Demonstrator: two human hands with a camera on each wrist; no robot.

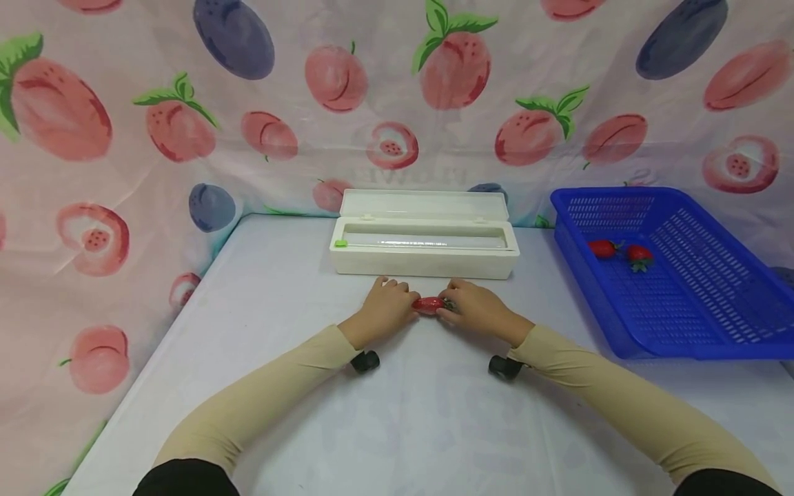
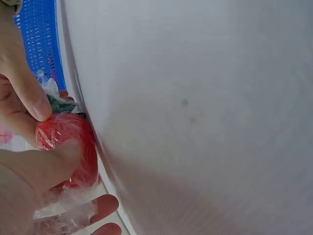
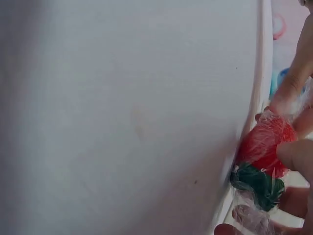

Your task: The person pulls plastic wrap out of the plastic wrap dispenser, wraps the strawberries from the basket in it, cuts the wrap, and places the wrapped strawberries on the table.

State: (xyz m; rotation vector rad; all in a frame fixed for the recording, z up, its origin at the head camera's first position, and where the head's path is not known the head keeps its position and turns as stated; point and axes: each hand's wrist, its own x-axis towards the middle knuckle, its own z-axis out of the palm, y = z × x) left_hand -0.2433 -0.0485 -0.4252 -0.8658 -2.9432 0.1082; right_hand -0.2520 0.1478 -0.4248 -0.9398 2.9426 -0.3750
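Observation:
A red strawberry (image 1: 428, 306) with green leaves, wrapped in clear plastic film, is held between both hands above the white table. My left hand (image 1: 389, 307) pinches its red body end, the thumb lying across the front in the left wrist view, where the strawberry (image 2: 83, 142) looks tightly covered. My right hand (image 1: 476, 310) grips the leafy end; in the right wrist view its thumb presses on the red strawberry (image 3: 264, 142) beside the green leaves. Loose crinkled film (image 2: 63, 215) sticks out past the fruit at both ends.
Just beyond the hands stands a white cling film box (image 1: 424, 263), its lid raised and a green slider at its left. At the right is a blue plastic basket (image 1: 695, 296) with two strawberries (image 1: 639, 256) inside. A fruit-print cloth (image 1: 260, 83) hangs behind the table.

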